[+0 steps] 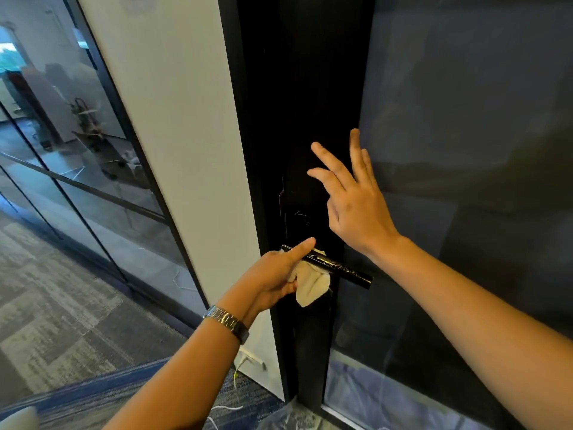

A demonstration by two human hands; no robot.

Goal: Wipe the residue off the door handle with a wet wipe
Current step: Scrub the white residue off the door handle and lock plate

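- While gripping the wet wipe [311, 288] in the left hand [276, 274], pressed it with a straight index finger against the door handle [341, 268] near its mounted end, on the dark stile [294, 119] along the door's left edge.
- Held the right hand [356, 209] spread above the handle, fingers straight and holding nothing; could not tell whether it touched the stile.
- Noted pale streaks of residue [328, 262] along the handle's middle, beyond the wipe and toward the free end.
- Judged a likely risk: finger load tipping the lever down, unlatching the door and swinging it away from the wipe.
- Judged another: smearing rather than lifting the residue, with most of the wipe hanging loose below the handle and only a small patch bearing.
- Judged a lesser one: marks on the glass pane [465, 150] from the spread right hand.
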